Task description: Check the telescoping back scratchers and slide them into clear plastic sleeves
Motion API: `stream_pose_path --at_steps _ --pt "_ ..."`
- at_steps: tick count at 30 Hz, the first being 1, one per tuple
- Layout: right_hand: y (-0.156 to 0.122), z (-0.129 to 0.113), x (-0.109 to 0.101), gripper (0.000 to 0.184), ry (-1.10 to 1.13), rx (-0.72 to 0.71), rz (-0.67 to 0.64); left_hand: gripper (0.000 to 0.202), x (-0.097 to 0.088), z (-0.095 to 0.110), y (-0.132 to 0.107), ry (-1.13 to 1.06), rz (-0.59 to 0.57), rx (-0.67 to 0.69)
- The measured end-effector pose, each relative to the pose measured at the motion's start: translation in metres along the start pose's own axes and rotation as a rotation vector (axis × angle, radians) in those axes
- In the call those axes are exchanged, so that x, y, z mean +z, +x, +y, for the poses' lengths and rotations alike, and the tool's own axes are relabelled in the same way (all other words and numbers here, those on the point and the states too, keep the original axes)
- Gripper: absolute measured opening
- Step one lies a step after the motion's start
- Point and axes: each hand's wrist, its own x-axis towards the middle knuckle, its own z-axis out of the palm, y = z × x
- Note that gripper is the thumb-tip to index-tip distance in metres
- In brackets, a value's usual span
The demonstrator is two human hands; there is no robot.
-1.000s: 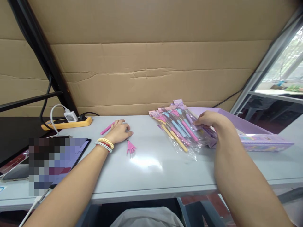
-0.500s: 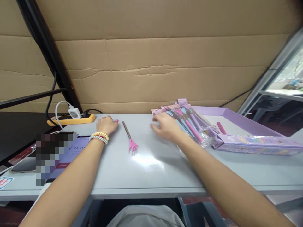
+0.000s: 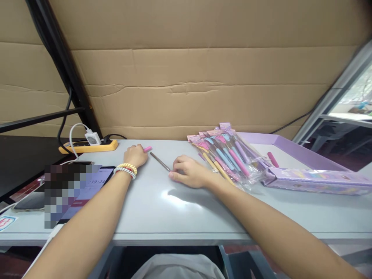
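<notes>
My left hand (image 3: 134, 155) is closed round the pink handle (image 3: 147, 148) of a small back scratcher. Its thin metal rod (image 3: 160, 162) runs across the grey table (image 3: 180, 209) towards my right hand (image 3: 187, 173). My right hand is closed over the rod's far end, and the pink claw head is hidden under its fingers. Beaded bracelets (image 3: 125, 170) circle my left wrist. Just right of my right hand lies a pile of packaged back scratchers (image 3: 225, 155) in clear bags.
A purple cardboard tray (image 3: 308, 170) with a loose pink handle (image 3: 272, 159) sits at the right. A yellow power strip (image 3: 88, 147) with a white charger and a tablet (image 3: 83, 190) lie at the left. A cardboard wall stands behind the table.
My right hand left the pile of packets and moved left onto the claw end of the scratcher. My left hand slid the handle back, and the rod now shows stretched between both hands.
</notes>
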Motion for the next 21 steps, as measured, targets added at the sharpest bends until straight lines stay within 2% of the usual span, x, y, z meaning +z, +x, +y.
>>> stream_pose_path --at_steps 7,13,17,21 --pt "0.000 0.013 0.000 0.055 -0.064 0.033 -0.084 0.025 0.003 0.008 -0.003 -0.119 -0.033 0.214" --pt "0.000 0.015 -0.004 0.019 -0.145 0.192 -0.078 0.021 0.005 0.006 -0.004 -0.170 -0.034 0.310" --pt "-0.006 0.022 -0.012 0.028 -0.229 0.229 -0.158 0.016 0.006 0.004 -0.003 -0.247 0.016 0.337" --pt "-0.008 0.024 -0.014 0.023 -0.213 0.233 -0.157 0.013 0.007 0.003 -0.001 -0.308 0.054 0.405"
